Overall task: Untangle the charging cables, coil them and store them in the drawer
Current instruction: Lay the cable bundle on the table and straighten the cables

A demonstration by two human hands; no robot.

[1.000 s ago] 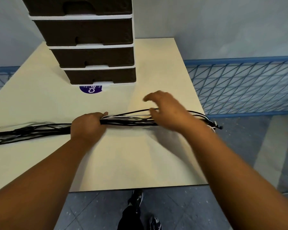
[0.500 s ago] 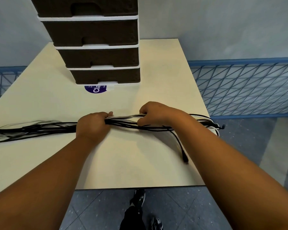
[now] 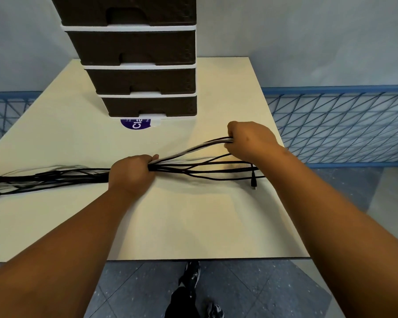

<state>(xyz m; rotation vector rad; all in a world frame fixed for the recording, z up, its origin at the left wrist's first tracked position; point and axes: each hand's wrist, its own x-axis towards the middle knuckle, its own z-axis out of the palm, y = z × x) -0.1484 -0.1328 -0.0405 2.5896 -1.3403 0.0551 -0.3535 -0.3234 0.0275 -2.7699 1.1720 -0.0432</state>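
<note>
A bundle of black and white charging cables [image 3: 55, 176] stretches across the cream table [image 3: 170, 226] from its left edge to the right. My left hand [image 3: 132, 173] grips the whole bundle at the table's middle. My right hand [image 3: 248, 140] holds a few white and black cables [image 3: 193, 149] lifted off the table and drawn toward the back right. Several black cables [image 3: 216, 172] stay fanned on the table under my right forearm, one ending in a plug [image 3: 253, 181]. The dark drawer tower [image 3: 143, 65] with white frames stands at the back, all drawers closed.
A purple round sticker [image 3: 135, 123] lies on the table in front of the tower. Blue mesh fencing [image 3: 342, 127] runs along the right and left sides, with a grey wall behind. My feet [image 3: 191, 274] show on the tiled floor below the table's front edge.
My right hand went from open above the bundle to gripping some cables, then pulled them up and to the back right, away from the rest. The left hand kept its grip.
</note>
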